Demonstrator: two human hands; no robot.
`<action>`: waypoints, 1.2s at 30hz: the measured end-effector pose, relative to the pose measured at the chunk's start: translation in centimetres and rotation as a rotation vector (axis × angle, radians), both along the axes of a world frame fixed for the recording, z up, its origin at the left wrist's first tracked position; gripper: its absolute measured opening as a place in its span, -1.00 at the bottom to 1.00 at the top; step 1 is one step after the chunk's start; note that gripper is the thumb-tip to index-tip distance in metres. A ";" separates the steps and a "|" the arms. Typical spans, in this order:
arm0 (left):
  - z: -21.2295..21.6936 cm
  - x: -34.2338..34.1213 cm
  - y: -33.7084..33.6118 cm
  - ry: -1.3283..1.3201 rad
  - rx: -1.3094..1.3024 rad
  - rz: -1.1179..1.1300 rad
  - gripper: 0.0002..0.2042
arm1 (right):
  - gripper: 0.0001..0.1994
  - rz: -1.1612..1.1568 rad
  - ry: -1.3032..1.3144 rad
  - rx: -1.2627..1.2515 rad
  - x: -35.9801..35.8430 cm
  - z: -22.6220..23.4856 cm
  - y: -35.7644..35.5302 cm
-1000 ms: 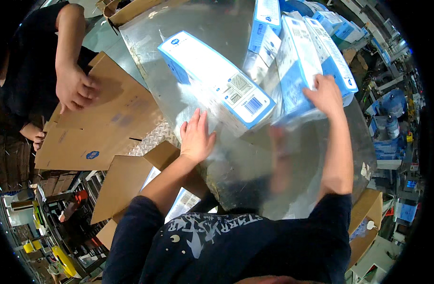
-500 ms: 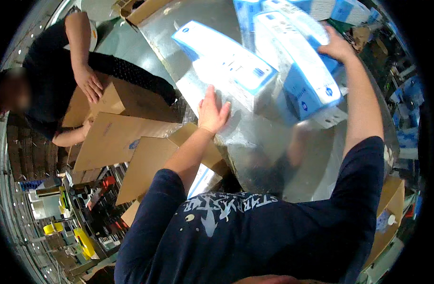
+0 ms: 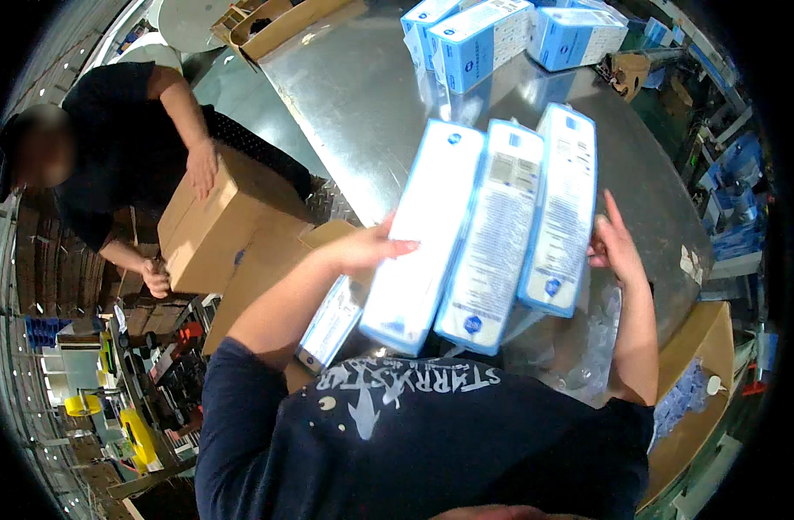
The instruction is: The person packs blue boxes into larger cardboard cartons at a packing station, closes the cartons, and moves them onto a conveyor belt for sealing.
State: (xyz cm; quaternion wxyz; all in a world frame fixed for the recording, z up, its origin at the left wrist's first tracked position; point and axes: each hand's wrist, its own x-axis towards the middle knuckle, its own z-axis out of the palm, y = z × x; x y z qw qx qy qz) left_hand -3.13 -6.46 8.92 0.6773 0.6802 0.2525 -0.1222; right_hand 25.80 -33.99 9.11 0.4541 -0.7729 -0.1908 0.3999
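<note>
Three long blue-and-white cartons stand side by side between my hands, tilted and close to my chest: a left carton (image 3: 425,230), a middle carton (image 3: 492,234) and a right carton (image 3: 560,212). My left hand (image 3: 367,250) presses on the outer side of the left one, thumb over its edge. Against the outer side of the right one is my right hand (image 3: 618,251), its index finger stretched out and the others curled. Below my left forearm, another white-and-blue carton (image 3: 329,325) lies inside an open cardboard box (image 3: 254,290).
More blue-and-white cartons (image 3: 479,52) stand at the far end of the metal table (image 3: 371,87). On the left a co-worker (image 3: 111,130) holds a brown cardboard box (image 3: 232,217). A box of clear plastic pieces (image 3: 718,347) sits at the right, and clear plastic (image 3: 592,347) lies near my right forearm.
The cartons at my hands have come toward me and now stand as a row of three between both hands. The co-worker's box has shifted, and its flaps look folded down.
</note>
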 end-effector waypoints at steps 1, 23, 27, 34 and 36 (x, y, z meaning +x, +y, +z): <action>-0.5 0.1 -1.4 -0.008 -0.155 -0.063 -0.18 | -0.33 -0.103 0.260 0.095 0.2 -3.8 -1.4; 10.1 -34.3 6.4 -0.224 0.186 0.415 -0.35 | -0.66 1.550 -0.159 0.202 -25.5 5.6 6.7; -3.4 -36.0 1.7 0.356 1.052 0.240 -0.44 | -0.65 0.847 -0.018 0.163 -25.6 4.3 9.7; -8.9 -39.7 -4.5 0.522 1.166 0.174 -0.33 | -0.45 0.975 0.400 -0.242 -35.8 -3.4 12.4; -7.8 -44.7 -4.3 0.611 1.278 0.240 -0.35 | -0.43 1.175 0.135 -0.276 -36.0 -2.5 11.1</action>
